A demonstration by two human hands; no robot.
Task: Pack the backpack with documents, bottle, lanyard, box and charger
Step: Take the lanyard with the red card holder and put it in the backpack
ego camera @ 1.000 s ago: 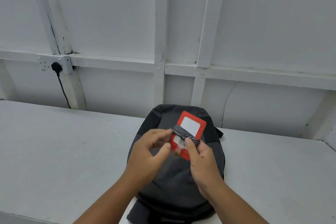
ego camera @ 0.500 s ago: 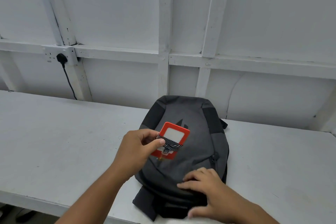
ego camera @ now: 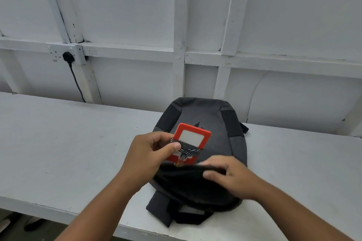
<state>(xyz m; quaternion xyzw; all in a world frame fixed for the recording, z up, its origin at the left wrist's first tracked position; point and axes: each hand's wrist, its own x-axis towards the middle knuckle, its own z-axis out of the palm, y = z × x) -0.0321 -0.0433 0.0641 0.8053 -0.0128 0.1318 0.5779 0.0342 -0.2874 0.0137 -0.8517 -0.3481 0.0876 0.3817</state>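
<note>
A dark grey backpack [ego camera: 203,123] lies flat on the white table [ego camera: 68,143], its top end toward me. My left hand [ego camera: 148,154] pinches the lanyard [ego camera: 191,141], a red card holder with a white window and a black-and-white striped strap wound around it, held just above the bag. My right hand [ego camera: 231,178] grips the bag's near edge and lifts the fabric, showing a dark opening right below the lanyard. Documents, bottle, box and charger are not in view.
A white panelled wall runs behind the table. A socket with a black plug [ego camera: 67,56] and a hanging cable sits at the left. The table's front edge [ego camera: 58,213] crosses the lower left, with floor below it.
My right hand let go of the lanyard, dropped to the backpack's near edge and pulled it up. My left hand kept the lanyard and lowered it toward the opening.
</note>
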